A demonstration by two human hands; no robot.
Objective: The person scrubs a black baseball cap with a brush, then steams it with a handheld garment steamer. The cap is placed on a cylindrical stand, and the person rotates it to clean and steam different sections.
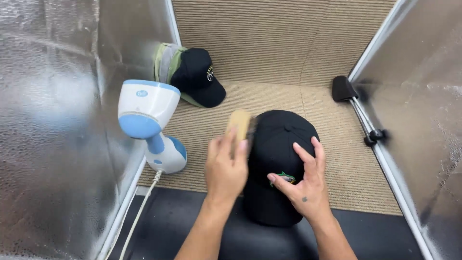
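A black cap (277, 144) with a small green and white emblem lies on the beige ribbed mat (337, 159), its brim toward me. My left hand (225, 168) grips a wooden brush (239, 124) and holds its bristles against the cap's left side. My right hand (305, 180) rests flat on the front of the cap, fingers spread over the emblem, pinning it down.
A white and blue handheld steamer (147, 123) stands at the left with its cord (139, 216) trailing toward me. A stack of caps (192, 74), black on top, lies at the back left. Silver foil walls (48, 120) enclose both sides. A black clip (343, 88) sits on the right frame.
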